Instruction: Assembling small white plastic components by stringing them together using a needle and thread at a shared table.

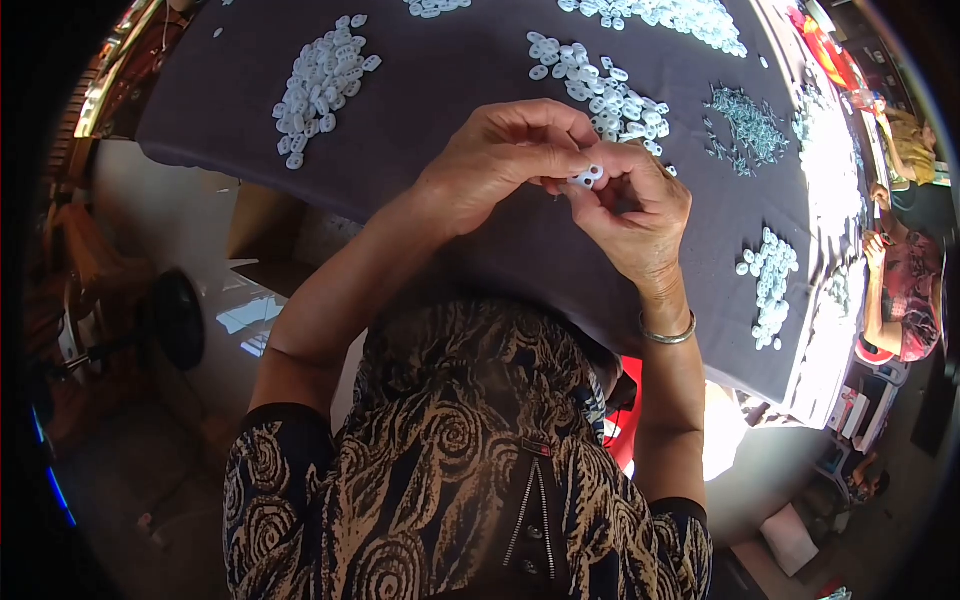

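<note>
Between my two hands, just above the near part of the dark tablecloth, is a small white oval plastic piece (587,176) with round holes. My left hand (515,150) pinches it from the left with thumb and forefinger. From the right, the fingertips of my right hand (640,200) close on the same piece; a bracelet sits on that wrist. Right behind my hands lies a loose pile of similar white oval pieces (610,95). Whether anything else small is tucked in my fingers is hidden.
The dark cloth (430,90) covers the table. More white pieces form a pile (322,90) at left, another (770,285) at right and a larger one (670,15) at the far edge. Small metal screws (750,130) lie heaped at right. An open cardboard box (285,235) stands below the edge. People sit far right.
</note>
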Motion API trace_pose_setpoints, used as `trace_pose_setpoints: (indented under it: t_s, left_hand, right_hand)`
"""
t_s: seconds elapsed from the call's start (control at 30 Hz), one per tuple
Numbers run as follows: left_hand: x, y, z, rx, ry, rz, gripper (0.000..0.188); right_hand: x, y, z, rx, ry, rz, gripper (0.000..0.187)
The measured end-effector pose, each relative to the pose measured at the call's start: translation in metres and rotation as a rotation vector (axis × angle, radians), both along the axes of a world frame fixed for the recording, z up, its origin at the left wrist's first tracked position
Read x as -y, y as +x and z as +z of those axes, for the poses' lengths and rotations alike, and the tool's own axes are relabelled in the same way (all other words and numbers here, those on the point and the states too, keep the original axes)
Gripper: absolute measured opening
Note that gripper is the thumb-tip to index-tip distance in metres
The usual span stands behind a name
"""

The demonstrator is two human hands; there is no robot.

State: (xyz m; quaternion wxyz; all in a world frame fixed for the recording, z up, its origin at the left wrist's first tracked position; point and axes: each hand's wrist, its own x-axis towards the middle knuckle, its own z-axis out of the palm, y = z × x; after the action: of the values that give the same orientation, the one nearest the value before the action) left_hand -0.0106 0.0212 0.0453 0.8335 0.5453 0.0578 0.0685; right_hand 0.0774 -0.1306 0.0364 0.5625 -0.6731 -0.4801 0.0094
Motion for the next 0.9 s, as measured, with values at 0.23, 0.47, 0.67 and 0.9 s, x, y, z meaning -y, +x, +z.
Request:
trace_pose_setpoints:
  t_s: [0.23, 0.47, 0.67, 0.9]
  left_hand:
    - [0.001, -0.002, 0.001, -0.042, -0.118, -0.044, 0.021]
    - [-0.004, -0.002, 0.003, -0.007, -0.008, -0.085, 0.022]
    - [-0.010, -0.006, 0.017, 0.000, 0.255, -0.122, 0.029]
    - [-0.018, -0.009, 0.024, 0.007, 0.249, -0.194, 0.031]
  right_hand:
    - [-0.004, -0.004, 0.002, 0.042, 0.049, -0.072, 0.027]
    - [0.002, 0.002, 0.005, 0.016, -0.007, -0.002, 0.026]
    - [0.003, 0.005, 0.009, 0.004, -0.073, 0.085, 0.024]
    - [0.010, 0.007, 0.015, -0.050, -0.073, 0.217, 0.025]
